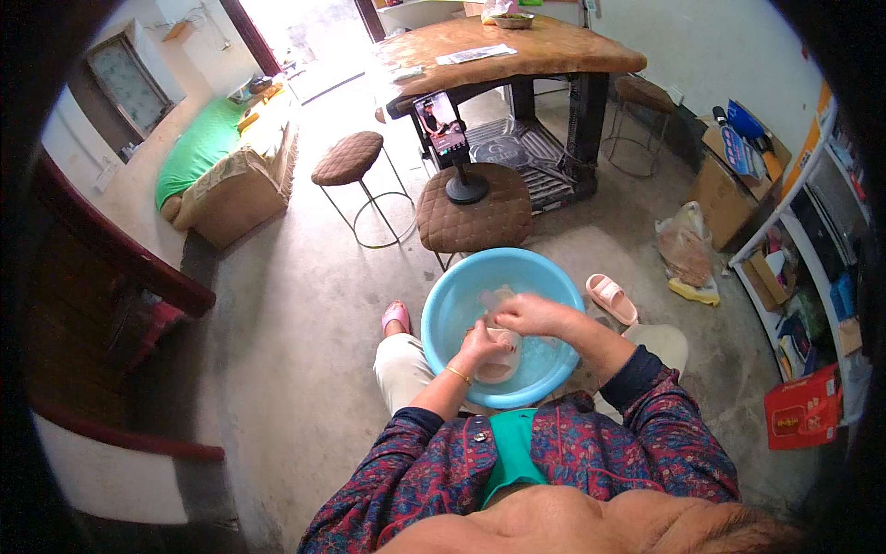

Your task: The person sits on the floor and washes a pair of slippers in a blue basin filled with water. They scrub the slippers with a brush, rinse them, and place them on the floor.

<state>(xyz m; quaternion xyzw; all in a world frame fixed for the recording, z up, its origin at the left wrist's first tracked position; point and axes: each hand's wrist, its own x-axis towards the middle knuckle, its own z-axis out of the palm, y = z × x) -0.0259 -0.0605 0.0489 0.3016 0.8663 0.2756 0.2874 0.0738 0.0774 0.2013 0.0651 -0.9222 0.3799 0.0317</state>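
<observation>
A round light-blue plastic basin (434, 305) stands between my knees. Over its middle, my left hand (479, 348) grips a pale pink slipper (500, 367), whose rounded end points down towards me. My right hand (529, 315), blurred, is just above and to the right of it, closed around a small item that I cannot make out; a pale translucent piece (490, 299) shows beside its fingers. Other pale things lie in the basin behind my hands, partly hidden. Another pale pink slide slipper (612, 298) lies on the floor to the right of the basin.
Just beyond the basin, a padded brown stool (474, 225) carries a phone (441, 124) on a stand (466, 188). Behind are a second stool (348, 158) and a wooden table (554, 48). A plastic bag (684, 242), a shelf (796, 232) and a red bag (803, 408) are at the right.
</observation>
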